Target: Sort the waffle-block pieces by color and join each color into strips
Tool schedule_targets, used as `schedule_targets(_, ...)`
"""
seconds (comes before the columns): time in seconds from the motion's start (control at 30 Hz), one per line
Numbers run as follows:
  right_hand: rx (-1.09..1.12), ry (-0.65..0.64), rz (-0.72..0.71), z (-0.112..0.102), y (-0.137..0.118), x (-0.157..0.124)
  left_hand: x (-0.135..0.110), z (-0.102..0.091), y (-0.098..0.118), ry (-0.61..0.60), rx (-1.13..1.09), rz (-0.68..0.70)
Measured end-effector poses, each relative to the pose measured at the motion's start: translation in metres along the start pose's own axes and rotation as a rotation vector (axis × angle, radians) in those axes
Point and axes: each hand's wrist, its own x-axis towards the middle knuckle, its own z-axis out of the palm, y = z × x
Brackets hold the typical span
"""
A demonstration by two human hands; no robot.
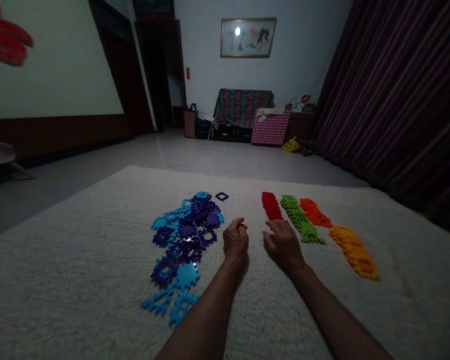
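Observation:
My left hand hovers over or rests on the pale mat just right of a heap of blue and purple pieces. Its fingers are curled together, and whatever they may hold is hidden. My right hand is at the near end of a row of red interlocking plastic pieces. Its thumb and forefinger are apart, with no piece visible between them; the fingertips reach the row's end. Beside it lies a row of green pieces. The heap mixes dark purple pieces with light blue pieces, some square, some with open centres.
Further right lie a row of orange pieces and a row of yellow pieces. A single purple ring-like piece sits apart near the heap's far end. The pale mat ends at a tiled floor; a dark curtain hangs on the right.

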Motion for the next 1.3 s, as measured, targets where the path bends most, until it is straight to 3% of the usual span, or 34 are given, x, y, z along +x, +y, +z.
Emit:
schedule_targets(0.07, 0.021, -0.081, -0.085, 0.002, -0.004, -0.002, -0.001, 0.0, 0.003, -0.002, 0.015, -0.001)
schedule_targets(0.17, -0.007, -0.113, -0.08, 0.005, -0.004, -0.004, -0.002, -0.001, 0.006, -0.017, 0.035, -0.007)
schedule_targets(0.47, -0.021, -0.088, -0.035, 0.011, 0.002, -0.003, -0.006, -0.006, 0.018, -0.066, 0.203, 0.009)
schedule_targets(0.6, -0.011, -0.067, 0.052, 0.013, 0.0, -0.003, -0.006, -0.005, 0.023, -0.09, 0.295, -0.03)
schedule_targets(0.77, 0.002, -0.032, 0.159, 0.018, -0.002, -0.007, 0.003, -0.006, 0.023, -0.157, 0.383, -0.015)
schedule_targets(1.0, 0.025, 0.017, 0.184, 0.016, -0.002, -0.01, 0.019, -0.01, 0.019, -0.218, 0.382, -0.015)
schedule_targets(1.17, 0.082, 0.064, 0.214, 0.019, 0.004, -0.01, 0.044, -0.018, 0.03, -0.421, 0.397, -0.1)
schedule_targets(1.3, 0.14, 0.098, 0.295, 0.021, 0.006, -0.01, 0.07, -0.039, 0.04, -0.705, 0.31, -0.198)
